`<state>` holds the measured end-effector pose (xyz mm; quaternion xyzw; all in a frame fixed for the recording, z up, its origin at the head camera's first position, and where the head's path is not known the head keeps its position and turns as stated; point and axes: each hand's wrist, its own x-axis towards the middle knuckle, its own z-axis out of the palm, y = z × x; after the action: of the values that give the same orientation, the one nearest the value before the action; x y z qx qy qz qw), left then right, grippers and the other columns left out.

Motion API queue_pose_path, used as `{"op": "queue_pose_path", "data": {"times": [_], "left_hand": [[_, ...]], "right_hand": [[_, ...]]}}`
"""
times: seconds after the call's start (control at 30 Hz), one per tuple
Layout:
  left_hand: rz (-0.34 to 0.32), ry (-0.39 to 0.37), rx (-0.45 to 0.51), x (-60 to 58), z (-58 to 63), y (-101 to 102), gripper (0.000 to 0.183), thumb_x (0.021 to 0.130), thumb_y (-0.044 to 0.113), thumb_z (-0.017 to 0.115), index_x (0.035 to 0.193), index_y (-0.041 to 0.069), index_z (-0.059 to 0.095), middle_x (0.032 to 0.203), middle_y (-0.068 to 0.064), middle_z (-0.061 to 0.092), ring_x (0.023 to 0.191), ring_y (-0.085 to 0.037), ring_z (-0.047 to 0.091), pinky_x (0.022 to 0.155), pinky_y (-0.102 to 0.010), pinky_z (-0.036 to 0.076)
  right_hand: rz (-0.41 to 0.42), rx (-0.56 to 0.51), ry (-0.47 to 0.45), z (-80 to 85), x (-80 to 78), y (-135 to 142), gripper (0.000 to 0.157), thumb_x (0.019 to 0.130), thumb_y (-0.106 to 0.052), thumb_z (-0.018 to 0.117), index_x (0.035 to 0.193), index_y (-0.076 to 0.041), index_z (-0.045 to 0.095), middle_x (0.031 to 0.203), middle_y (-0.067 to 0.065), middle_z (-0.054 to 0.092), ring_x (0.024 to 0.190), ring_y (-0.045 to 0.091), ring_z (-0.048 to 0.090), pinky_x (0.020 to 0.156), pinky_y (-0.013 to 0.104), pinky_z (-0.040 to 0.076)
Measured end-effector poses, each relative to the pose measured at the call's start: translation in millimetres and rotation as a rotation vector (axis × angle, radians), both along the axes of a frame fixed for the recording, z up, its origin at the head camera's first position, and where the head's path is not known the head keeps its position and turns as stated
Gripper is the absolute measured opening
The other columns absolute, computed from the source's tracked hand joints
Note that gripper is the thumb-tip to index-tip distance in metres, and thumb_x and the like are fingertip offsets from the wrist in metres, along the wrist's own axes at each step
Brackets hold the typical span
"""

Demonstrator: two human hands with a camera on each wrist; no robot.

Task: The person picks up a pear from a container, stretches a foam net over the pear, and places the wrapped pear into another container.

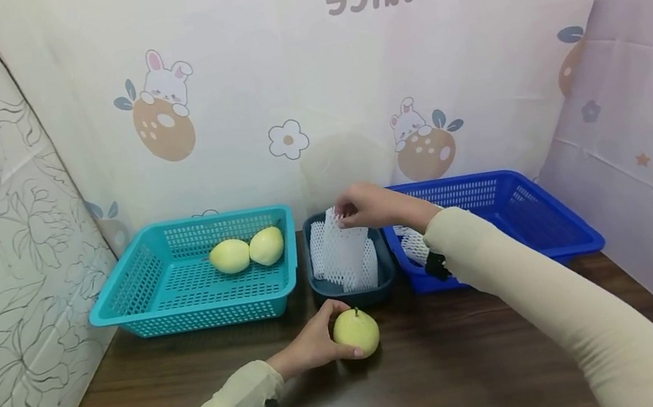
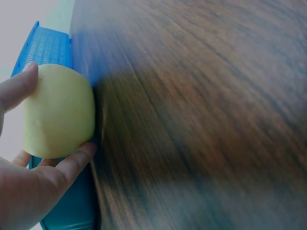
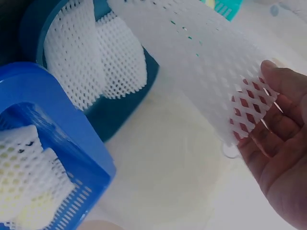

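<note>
On the wooden table, my left hand [image 1: 317, 338] grips a yellow-green pear [image 1: 358, 333] from its left side, stem upward. In the left wrist view the thumb and fingers curl around the pear [image 2: 60, 112]. Above the small dark teal bin [image 1: 385, 273], my right hand [image 1: 369, 207] pinches the top edge of a white foam net sleeve [image 1: 343, 247]. The right wrist view shows that sleeve [image 3: 201, 62] stretched flat from the fingertips, its lower end over the bin. More foam net sleeves [image 3: 120, 57] lie inside the bin.
Left of the bin stands a turquoise basket [image 1: 199, 317] with two pears [image 1: 230, 256] in it. At the right, a blue basket [image 1: 553, 223] holds a pear in a foam net [image 1: 414, 246], partly hidden by my right arm. A printed curtain [image 1: 230, 90] hangs behind.
</note>
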<state>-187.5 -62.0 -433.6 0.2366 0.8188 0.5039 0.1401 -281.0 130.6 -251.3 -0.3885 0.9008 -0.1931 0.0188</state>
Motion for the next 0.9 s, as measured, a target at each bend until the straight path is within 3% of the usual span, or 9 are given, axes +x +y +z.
{"op": "queue_pose_path", "data": {"times": [0.27, 0.6, 0.9], "left_hand": [[0.006, 0.022, -0.009, 2.4, -1.9, -1, 0.064, 0.073, 0.023, 0.084, 0.122, 0.01, 0.044, 0.116, -0.006, 0.052, 0.101, -0.022, 0.051, 0.088, -0.042, 0.043], [0.003, 0.038, -0.013, 3.9, -1.2, 2, 0.066, 0.073, 0.022, 0.084, 0.123, 0.007, 0.043, 0.116, -0.007, 0.051, 0.1, -0.021, 0.051, 0.085, -0.04, 0.045], [0.014, 0.033, -0.032, 4.2, 0.3, 4, 0.066, 0.074, 0.023, 0.083, 0.124, 0.008, 0.043, 0.116, -0.006, 0.052, 0.099, -0.021, 0.051, 0.088, -0.044, 0.043]], "right_hand": [[0.092, -0.027, 0.047, 13.1, 31.1, 12, 0.005, 0.09, -0.008, 0.066, 0.092, -0.006, 0.07, 0.083, 0.0, 0.065, 0.074, 0.014, 0.058, 0.071, 0.03, 0.051], [0.03, -0.013, 0.097, 16.3, 74.4, 30, 0.013, 0.089, -0.013, 0.068, 0.101, -0.009, 0.07, 0.093, 0.0, 0.068, 0.081, 0.01, 0.062, 0.072, 0.028, 0.053], [0.091, -0.016, 0.137, 10.5, 92.5, 42, 0.015, 0.086, -0.01, 0.071, 0.101, -0.007, 0.071, 0.094, 0.001, 0.069, 0.078, 0.009, 0.062, 0.069, 0.025, 0.053]]}}
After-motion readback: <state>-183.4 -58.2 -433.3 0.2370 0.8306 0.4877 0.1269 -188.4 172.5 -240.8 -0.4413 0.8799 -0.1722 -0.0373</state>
